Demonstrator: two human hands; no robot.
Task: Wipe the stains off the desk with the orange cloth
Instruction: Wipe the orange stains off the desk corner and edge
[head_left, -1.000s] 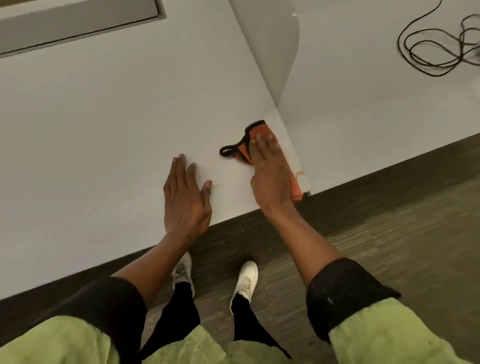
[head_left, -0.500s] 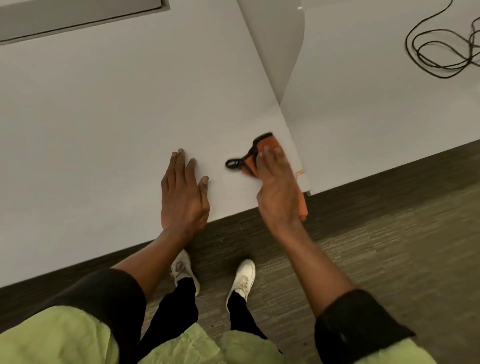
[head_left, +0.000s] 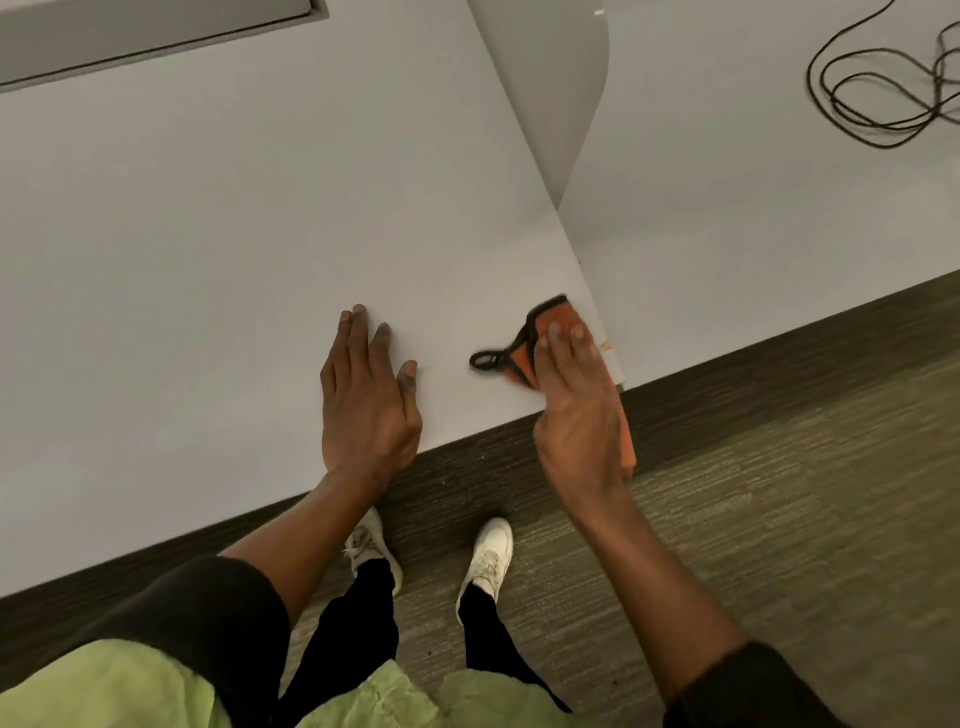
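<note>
While both hands rest on the white counter (head_left: 208, 260), nothing among what shows is a container. Far left, top edge: a grey recessed panel (head_left: 130, 31) set in the counter surface.

Left hand (head_left: 366, 395): flat, palm down, fingers together and stretched out, thumb slightly apart. Holds nothing. It lies near the front edge, wrist crossing that edge.

Below, on the carpet (head_left: 779, 519): two white shoes (head_left: 488, 556), black trousers, green garment at the bottom of view, black sleeves pushed up both forearms.

Right hand (head_left: 579, 410): flat, fingers extended, pressing down on the cloth (head_left: 550, 332). Not gripped, only pinned under palm and fingers. Cloth is orange with dark edging; a dark loop sticks out to the left of the fingers, blurred. It sits at the counter's near right corner, one end hanging past the front edge under the wrist. Small orange mark (head_left: 605, 345) on the counter's edge just beside the cloth.

Right of that: a seam, then a second white surface (head_left: 753, 208). Far right, top: a coiled black cable (head_left: 883, 98) lying on it.
</note>
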